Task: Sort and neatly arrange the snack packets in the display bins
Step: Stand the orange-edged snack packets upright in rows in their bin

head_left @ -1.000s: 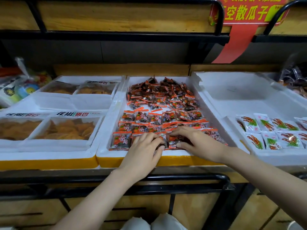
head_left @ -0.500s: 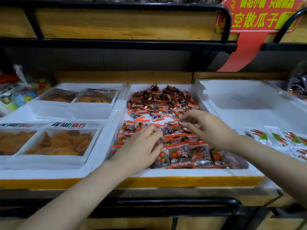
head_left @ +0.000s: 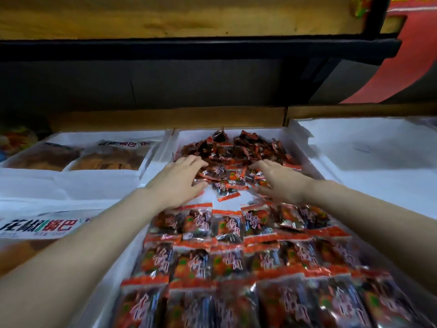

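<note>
Small red-and-black snack packets fill the white middle bin (head_left: 155, 162). Its near half holds neat rows of packets (head_left: 227, 259); a loose heap of packets (head_left: 238, 147) lies at the back. Between rows and heap a bare white patch of bin floor shows, with a few stray packets (head_left: 228, 187) on it. My left hand (head_left: 179, 181) rests with fingers spread on the left edge of the heap. My right hand (head_left: 281, 179) rests with fingers spread on the heap's right edge. Neither hand clearly grips a packet.
Left bin (head_left: 94, 183) holds clear bags of brown crisps (head_left: 111, 157) with printed labels. The right white bin (head_left: 378, 157) shows only bare white lining here. A dark shelf rail (head_left: 189, 49) and wooden board run overhead, with a red sign (head_left: 411, 67) at top right.
Both hands have moved from the front rows to the loose heap at the back. The camera has come much closer and lower over the middle bin.
</note>
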Action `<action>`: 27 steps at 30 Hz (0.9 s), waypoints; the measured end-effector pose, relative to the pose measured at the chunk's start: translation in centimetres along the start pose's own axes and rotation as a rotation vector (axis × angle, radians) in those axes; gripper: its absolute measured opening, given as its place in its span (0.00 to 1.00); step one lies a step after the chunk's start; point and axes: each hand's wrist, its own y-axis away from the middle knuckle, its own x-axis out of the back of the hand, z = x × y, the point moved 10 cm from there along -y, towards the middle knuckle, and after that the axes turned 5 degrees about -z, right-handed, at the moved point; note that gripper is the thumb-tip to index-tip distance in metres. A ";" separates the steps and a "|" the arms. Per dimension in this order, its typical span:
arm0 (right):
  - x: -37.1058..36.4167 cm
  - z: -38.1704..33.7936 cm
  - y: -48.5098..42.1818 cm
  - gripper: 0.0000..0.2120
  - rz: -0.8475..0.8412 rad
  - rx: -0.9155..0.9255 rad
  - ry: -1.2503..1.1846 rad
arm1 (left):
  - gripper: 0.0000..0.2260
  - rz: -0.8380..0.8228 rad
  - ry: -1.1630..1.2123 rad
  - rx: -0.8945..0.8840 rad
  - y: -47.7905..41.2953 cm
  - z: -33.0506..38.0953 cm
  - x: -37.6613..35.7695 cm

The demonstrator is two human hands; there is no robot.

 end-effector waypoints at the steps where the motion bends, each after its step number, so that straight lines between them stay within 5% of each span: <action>1: -0.5 0.2 -1.0 0.27 -0.016 0.001 0.004 | 0.25 -0.016 -0.008 -0.003 -1.0 -0.5 -0.6; 14: -5.0 1.5 -10.1 0.37 -0.158 0.038 0.086 | 0.33 -0.255 0.071 -0.080 -11.2 -1.6 -7.5; 21: -3.5 -0.5 -9.0 0.18 -0.076 0.109 0.261 | 0.20 -0.123 0.074 -0.085 -10.2 -0.7 -5.9; 24: -1.2 -1.2 -8.3 0.11 0.058 0.093 0.280 | 0.12 0.043 0.093 -0.041 -9.0 -0.7 -3.6; 27: 2.5 -1.7 -7.0 0.12 0.288 0.085 0.226 | 0.09 0.261 0.375 0.080 -7.3 -2.3 -0.7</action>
